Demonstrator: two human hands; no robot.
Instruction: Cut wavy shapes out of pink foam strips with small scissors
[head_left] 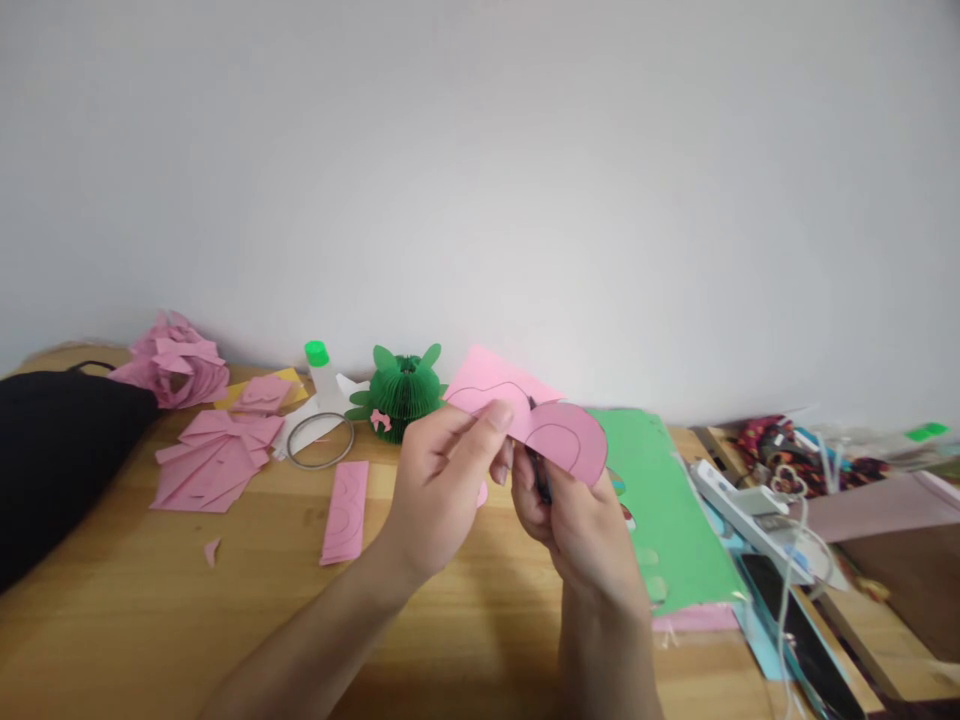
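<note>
At the frame's centre, the left hand pinches curve-marked pink paper and the right hand grips what seem dark scissors, so a turning sheet could perhaps make the cut go astray.

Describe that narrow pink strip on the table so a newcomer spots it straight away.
On the wooden table, look left of the left hand. Just nearer than the metal ring lies a narrow pink paper strip. Unlike the fanned pink pile farther left, it is a neat slim oblong with dark curved lines drawn on it.
</note>
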